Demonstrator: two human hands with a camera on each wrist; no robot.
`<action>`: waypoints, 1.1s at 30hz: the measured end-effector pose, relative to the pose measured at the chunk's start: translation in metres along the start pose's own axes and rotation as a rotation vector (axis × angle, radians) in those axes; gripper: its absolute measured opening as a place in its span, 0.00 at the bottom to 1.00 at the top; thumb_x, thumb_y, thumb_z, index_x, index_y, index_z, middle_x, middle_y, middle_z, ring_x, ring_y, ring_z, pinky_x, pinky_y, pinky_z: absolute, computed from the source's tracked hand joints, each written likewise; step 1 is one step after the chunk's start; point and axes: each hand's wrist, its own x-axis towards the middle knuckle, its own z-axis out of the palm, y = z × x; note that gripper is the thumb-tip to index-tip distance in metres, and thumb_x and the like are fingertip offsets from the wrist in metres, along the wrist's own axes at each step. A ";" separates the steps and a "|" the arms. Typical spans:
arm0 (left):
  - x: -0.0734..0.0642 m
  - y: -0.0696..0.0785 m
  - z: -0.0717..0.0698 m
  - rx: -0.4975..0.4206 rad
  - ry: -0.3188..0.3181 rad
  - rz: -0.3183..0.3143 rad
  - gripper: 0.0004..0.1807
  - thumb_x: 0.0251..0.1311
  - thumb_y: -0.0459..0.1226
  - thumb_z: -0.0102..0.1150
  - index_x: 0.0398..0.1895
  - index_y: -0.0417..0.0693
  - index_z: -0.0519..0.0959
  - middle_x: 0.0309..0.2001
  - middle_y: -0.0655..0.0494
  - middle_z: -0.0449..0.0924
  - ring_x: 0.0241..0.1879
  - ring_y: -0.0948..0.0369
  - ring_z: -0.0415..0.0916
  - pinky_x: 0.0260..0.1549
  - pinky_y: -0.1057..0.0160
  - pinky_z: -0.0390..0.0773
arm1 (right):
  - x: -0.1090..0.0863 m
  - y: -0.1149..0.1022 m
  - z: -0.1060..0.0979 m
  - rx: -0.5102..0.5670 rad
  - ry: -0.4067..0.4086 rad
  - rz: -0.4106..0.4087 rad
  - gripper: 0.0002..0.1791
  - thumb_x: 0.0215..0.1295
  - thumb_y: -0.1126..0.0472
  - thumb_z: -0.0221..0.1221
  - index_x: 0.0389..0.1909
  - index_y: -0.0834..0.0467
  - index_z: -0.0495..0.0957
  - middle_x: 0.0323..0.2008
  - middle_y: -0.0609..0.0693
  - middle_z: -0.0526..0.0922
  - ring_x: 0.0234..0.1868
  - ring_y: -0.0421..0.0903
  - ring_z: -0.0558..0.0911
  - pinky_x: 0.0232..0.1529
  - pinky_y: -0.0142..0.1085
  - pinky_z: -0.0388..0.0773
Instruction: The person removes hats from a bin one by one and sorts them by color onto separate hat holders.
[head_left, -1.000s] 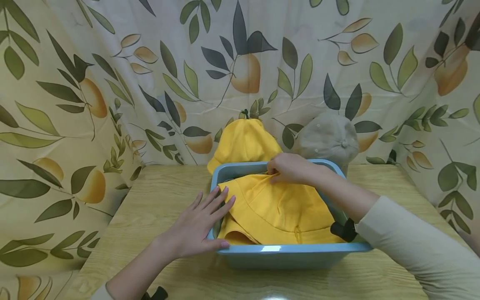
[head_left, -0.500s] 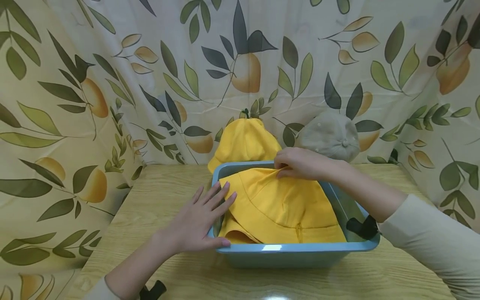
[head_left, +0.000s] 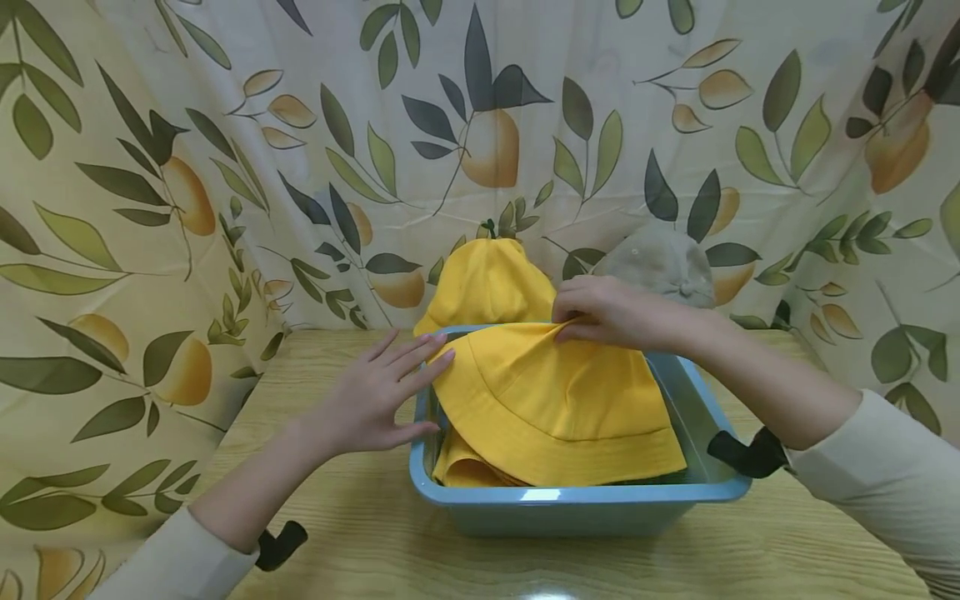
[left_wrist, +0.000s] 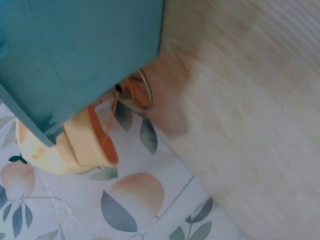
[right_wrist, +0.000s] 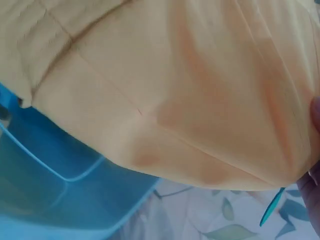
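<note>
A yellow bucket hat (head_left: 555, 400) rises from a light-blue plastic basin (head_left: 592, 497); its brim hangs just inside the front rim. My right hand (head_left: 615, 315) pinches the crown between thumb and fingers. In the right wrist view, the hat (right_wrist: 150, 100) fills most of the picture, with a thin green tip (right_wrist: 271, 207) by the crown. My left hand (head_left: 375, 392) has its fingers spread over the basin's left rim, fingertips at the brim's edge. More folded yellow cloth (head_left: 467, 468) lies beneath the hat. The left wrist view shows the basin's outer wall (left_wrist: 90, 45).
Behind the basin stands another yellow hat (head_left: 491, 283) with a small green stem. To its right is a grey cap (head_left: 660, 258), partly hidden by my right hand. The wooden table (head_left: 330, 517) meets a leaf-and-fruit patterned curtain (head_left: 300, 150) at the back and sides.
My right hand has risen slightly, pulling the hat's crown upward, and the brim has lifted from the basin. My left hand has slid up and left, its thumb leaving the front rim.
</note>
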 end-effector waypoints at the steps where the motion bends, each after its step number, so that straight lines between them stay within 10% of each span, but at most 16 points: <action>1: 0.002 -0.003 -0.001 0.003 0.023 0.013 0.47 0.43 0.55 0.71 0.65 0.41 0.67 0.64 0.43 0.68 0.62 0.51 0.69 0.60 0.43 0.65 | 0.001 -0.001 -0.003 -0.005 0.014 -0.014 0.11 0.49 0.64 0.69 0.24 0.52 0.74 0.24 0.39 0.70 0.26 0.34 0.68 0.27 0.29 0.68; 20: 0.048 -0.014 -0.024 0.044 0.423 0.316 0.12 0.66 0.36 0.54 0.44 0.39 0.82 0.40 0.51 0.86 0.40 0.58 0.84 0.44 0.57 0.80 | 0.002 -0.005 -0.025 -0.051 0.139 -0.073 0.15 0.40 0.69 0.72 0.26 0.55 0.76 0.25 0.42 0.74 0.28 0.35 0.70 0.30 0.23 0.68; 27: 0.068 -0.007 -0.029 0.075 0.440 0.293 0.11 0.67 0.35 0.51 0.39 0.40 0.83 0.32 0.53 0.86 0.31 0.59 0.85 0.38 0.63 0.82 | 0.008 -0.026 -0.021 -0.096 0.216 0.065 0.11 0.44 0.66 0.72 0.29 0.58 0.80 0.27 0.46 0.80 0.28 0.41 0.76 0.28 0.33 0.75; 33: 0.083 -0.001 -0.029 0.101 0.413 0.234 0.15 0.69 0.37 0.45 0.36 0.38 0.81 0.18 0.54 0.79 0.16 0.61 0.77 0.17 0.69 0.76 | 0.026 -0.078 -0.014 -0.102 0.324 0.072 0.24 0.56 0.44 0.64 0.37 0.64 0.80 0.34 0.53 0.82 0.36 0.46 0.79 0.36 0.37 0.79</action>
